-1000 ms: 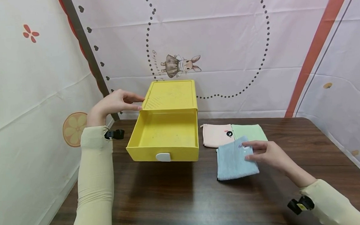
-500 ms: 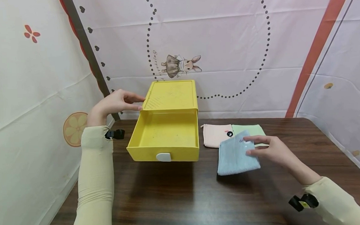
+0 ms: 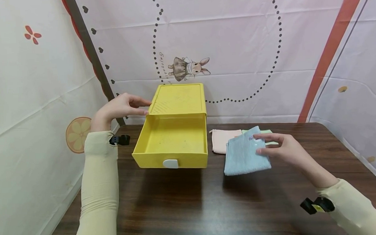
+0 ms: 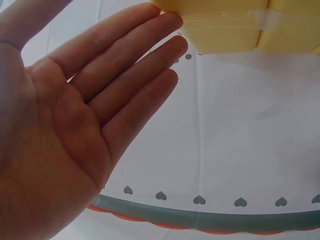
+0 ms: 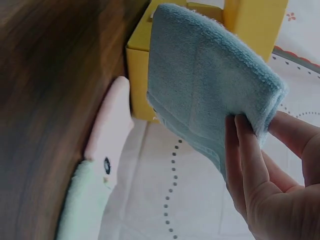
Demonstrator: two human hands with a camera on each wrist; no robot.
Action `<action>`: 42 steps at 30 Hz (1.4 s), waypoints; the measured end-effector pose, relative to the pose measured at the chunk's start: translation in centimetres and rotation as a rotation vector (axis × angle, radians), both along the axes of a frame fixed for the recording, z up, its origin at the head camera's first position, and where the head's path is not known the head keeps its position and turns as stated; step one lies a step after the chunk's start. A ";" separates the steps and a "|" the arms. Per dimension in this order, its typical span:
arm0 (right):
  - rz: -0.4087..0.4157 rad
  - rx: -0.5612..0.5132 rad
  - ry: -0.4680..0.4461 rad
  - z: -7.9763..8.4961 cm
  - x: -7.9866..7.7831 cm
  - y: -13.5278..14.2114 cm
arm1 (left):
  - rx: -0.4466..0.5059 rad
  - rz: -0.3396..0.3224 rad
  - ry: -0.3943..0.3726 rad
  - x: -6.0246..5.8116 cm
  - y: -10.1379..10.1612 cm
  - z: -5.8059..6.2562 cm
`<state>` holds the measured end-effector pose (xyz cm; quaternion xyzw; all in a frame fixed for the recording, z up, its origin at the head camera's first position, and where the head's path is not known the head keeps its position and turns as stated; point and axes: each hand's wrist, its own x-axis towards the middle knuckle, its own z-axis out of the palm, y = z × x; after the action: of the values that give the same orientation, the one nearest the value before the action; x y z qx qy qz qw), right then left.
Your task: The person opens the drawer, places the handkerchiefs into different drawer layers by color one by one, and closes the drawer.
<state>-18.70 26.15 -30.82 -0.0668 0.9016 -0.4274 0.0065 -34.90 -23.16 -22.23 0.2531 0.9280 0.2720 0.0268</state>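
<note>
A yellow box [image 3: 181,98] has its drawer [image 3: 152,161], with a white handle, pulled out toward me. My left hand [image 3: 120,107] rests its fingertips at the box's left edge; in the left wrist view its fingers [image 4: 132,62] are straight. To the right, my right hand [image 3: 288,152] pinches the edge of a folded light-blue towel [image 3: 243,155] between thumb and fingers. This towel hangs above the table, partly covering a folded pink towel [image 3: 220,141] and a folded green towel [image 5: 82,202] lying side by side.
The dark wooden table [image 3: 185,207] lies under everything. Behind it hangs a pale printed cloth [image 3: 235,53] with a rabbit figure, close behind the box. Another patterned cloth [image 3: 35,102] runs along the left side.
My right hand has lifted the light-blue towel up and away from me, so it now hides more of the green towel. My left hand and the drawer have stayed put.
</note>
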 end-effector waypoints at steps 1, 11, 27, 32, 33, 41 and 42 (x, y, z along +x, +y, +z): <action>0.002 -0.008 0.003 0.1 0.0 -0.1 | -0.002 0.001 0.001 0.0 0.0 0.0; 0.015 -0.038 0.009 1.7 0.1 -0.4 | 0.004 -0.004 0.002 0.0 0.0 0.1; 0.004 -0.101 0.045 4.4 0.8 -1.2 | 0.010 -0.006 -0.007 0.2 0.1 0.2; 0.002 -0.091 0.079 5.1 0.9 -1.3 | 0.011 -0.003 -0.014 0.4 0.2 0.3; -0.002 -0.085 0.079 5.3 1.0 -1.4 | 0.012 -0.004 -0.015 0.4 0.2 0.3; -0.061 -0.073 0.024 7.1 1.4 -1.9 | 0.011 -0.006 -0.012 0.4 0.1 0.3; -0.061 -0.069 0.023 7.3 1.5 -1.9 | 0.008 -0.003 -0.009 0.4 0.1 0.3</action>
<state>-17.24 24.25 -23.52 -0.0443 0.8880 -0.4574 -0.0195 -34.53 -23.05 -21.94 0.2533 0.9265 0.2766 0.0304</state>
